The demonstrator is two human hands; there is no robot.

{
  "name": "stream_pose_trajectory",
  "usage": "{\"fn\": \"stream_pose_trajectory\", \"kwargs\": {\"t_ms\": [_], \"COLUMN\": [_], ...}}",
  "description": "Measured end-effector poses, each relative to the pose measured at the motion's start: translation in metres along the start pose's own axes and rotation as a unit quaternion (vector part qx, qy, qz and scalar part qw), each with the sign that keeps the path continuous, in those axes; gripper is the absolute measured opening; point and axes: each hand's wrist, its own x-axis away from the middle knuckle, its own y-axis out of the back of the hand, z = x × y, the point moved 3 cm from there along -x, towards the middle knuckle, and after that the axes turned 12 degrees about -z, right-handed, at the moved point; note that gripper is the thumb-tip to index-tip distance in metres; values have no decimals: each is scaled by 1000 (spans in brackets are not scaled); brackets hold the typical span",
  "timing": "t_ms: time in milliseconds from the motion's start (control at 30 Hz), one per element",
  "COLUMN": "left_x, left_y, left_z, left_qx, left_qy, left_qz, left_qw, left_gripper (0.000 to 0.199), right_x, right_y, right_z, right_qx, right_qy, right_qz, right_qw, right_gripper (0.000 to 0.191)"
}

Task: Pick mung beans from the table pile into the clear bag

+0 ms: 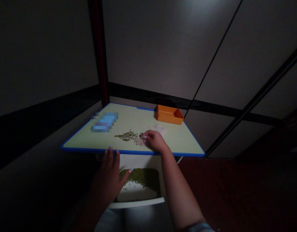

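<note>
Small green beans that look like mung beans (126,135) lie scattered across the pale tabletop (136,117). My right hand (156,140) rests at their right end, its fingers pinched together; whatever is between the fingertips is too small to make out. Just behind that hand is a whitish heap (160,129) of fine material, partly covered by it. My left hand (109,177) is spread, fingertips at the table's blue front edge and thumb reaching over the white drawer (138,203). Many more green beans (143,176) lie inside this pulled-out drawer.
An orange open box (170,116) stands at the table's back right. At the left of the tabletop lies a blue, pixelated flat item (104,122). Grey panels (148,48) rise directly behind the table, and dark reddish floor (211,187) shows at the right.
</note>
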Motion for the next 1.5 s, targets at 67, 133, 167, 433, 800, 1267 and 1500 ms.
{"fn": "stream_pose_trajectory", "kwargs": {"t_ms": [67,133,167,433,800,1267,1500], "left_x": [0,0,0,-1,-2,-3,-3], "left_y": [0,0,0,2,4,5,4], "left_z": [0,0,0,-2,-3,-3,-3], "left_qx": [3,6,7,9,8,18,21], "left_qy": [0,1,3,13,18,29,34], "left_qz": [2,4,5,18,31,32,26], "left_qw": [1000,1000,1000,1000,999,999,999], "left_gripper": [82,82,81,81,81,81,81], "right_x": [0,0,-1,-1,0,5,7], "right_y": [2,8,12,21,14,10,16], "right_z": [0,-2,-4,-15,-9,-5,-6], "right_qx": [-11,-1,14,67,-34,-26,-71], "right_qy": [2,5,2,-13,11,-11,-48], "right_qz": [-2,-27,-45,-44,-7,42,44], "right_qw": [1000,1000,999,997,999,999,995], "right_gripper": [16,16,15,17,15,13,12]}}
